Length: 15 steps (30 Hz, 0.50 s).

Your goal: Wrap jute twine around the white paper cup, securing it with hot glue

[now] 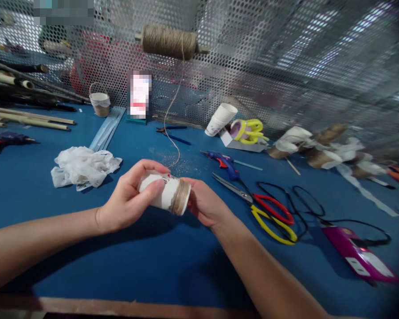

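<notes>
A white paper cup (159, 195) lies tilted on its side above the blue table, with several turns of brown twine (179, 198) wound around its right end. Thumb on the near side and fingers over the top, my left hand (129, 195) is closed around the cup's left part. My right hand (206, 201) is closed against the wound end, its fingertips partly hidden behind the cup. From a large twine spool (169, 42) on the mesh wall, a loose strand (166, 119) runs down and disappears behind the cup.
Right of my hands lie a blue glue gun (224, 164), scissors (252, 201) with red and yellow handles, and a magenta power strip (361, 254) with black cords. Crumpled white material (84, 167) sits at left. Pliers (174, 132), stacked cups (220, 119) and a small basket (100, 104) stand farther back.
</notes>
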{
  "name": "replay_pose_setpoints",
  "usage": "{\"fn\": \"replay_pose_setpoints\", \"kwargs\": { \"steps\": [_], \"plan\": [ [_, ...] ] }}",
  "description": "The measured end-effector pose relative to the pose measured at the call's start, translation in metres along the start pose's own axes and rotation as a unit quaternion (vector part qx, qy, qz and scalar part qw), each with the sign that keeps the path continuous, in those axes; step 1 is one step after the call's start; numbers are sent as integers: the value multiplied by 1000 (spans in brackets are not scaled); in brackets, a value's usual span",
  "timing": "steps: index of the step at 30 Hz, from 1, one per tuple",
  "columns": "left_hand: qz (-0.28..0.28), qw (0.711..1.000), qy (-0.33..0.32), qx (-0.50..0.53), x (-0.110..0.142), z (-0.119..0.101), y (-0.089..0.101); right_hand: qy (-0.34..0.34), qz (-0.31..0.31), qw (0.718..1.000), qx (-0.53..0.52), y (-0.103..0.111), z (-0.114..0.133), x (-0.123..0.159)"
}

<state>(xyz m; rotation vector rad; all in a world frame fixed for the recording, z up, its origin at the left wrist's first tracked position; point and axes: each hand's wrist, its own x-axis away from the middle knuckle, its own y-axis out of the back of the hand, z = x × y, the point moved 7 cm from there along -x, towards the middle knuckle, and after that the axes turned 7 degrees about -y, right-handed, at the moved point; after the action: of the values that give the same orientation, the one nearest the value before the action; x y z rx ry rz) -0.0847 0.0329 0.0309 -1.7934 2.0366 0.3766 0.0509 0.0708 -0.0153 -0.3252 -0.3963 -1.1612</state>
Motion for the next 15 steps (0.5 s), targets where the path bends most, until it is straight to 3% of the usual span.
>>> {"fn": "replay_pose_setpoints", "kwargs": {
  "steps": [3, 5, 8, 11, 15],
  "plan": [
    [-61, 993, 85, 50, -6, 10, 5, 26, -36, 997, 58, 8, 1, -3],
    [-107, 984, 131, 56, -8, 17, 10, 108, -109, 985, 81, 17, 15, 5],
    [-119, 974, 185, 44, -8, 25, 11, 265, -197, 932, 149, 16, 39, 30],
    [-87, 981, 174, 5, -7, 25, 8, 322, -195, 899, 224, 0, 46, 44],
    [-44, 991, 110, -55, -5, 16, 5, 310, -185, 900, 244, -8, 42, 44]
  ]
}}
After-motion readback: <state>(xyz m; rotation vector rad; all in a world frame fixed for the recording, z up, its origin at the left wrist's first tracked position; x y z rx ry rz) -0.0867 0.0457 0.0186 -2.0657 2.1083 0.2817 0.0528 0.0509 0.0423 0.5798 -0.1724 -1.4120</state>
